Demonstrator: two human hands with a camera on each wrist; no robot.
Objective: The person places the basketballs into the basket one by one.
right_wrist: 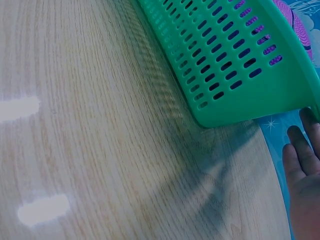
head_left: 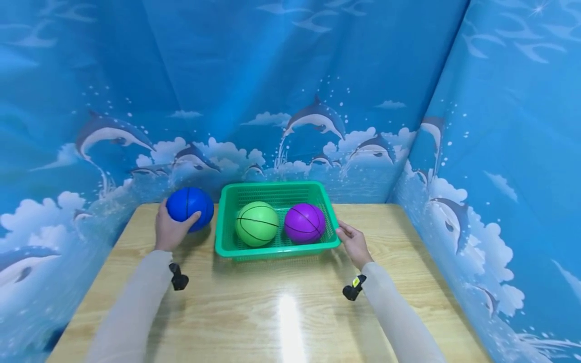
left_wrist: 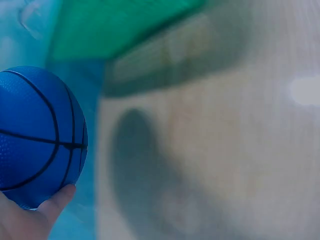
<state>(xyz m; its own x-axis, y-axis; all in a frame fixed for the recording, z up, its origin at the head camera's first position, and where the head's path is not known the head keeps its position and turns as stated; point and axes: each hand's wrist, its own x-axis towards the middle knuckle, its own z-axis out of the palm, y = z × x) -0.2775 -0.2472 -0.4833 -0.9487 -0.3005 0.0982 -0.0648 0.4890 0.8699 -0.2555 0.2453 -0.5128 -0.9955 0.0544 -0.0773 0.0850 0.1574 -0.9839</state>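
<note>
My left hand (head_left: 170,229) grips a blue ball (head_left: 189,207) with black lines, left of the basket. Thumb and fingers spread around its near and left sides; the ball appears held above the tabletop. A green plastic basket (head_left: 279,250) with slotted walls stands at the table's back, holding a light green ball (head_left: 256,224) and a purple ball (head_left: 304,223) side by side. At the basket's right rim, my right hand (head_left: 354,246) touches the edge. In the right wrist view its fingers (right_wrist: 302,152) look nearly straight; the thumb is out of that view.
The wood-grain table (head_left: 254,292) ends at a blue dolphin-print backdrop (head_left: 254,101) behind and on both sides. A bright light reflection lies on the tabletop in front of the basket. Each wrist wears a small black device.
</note>
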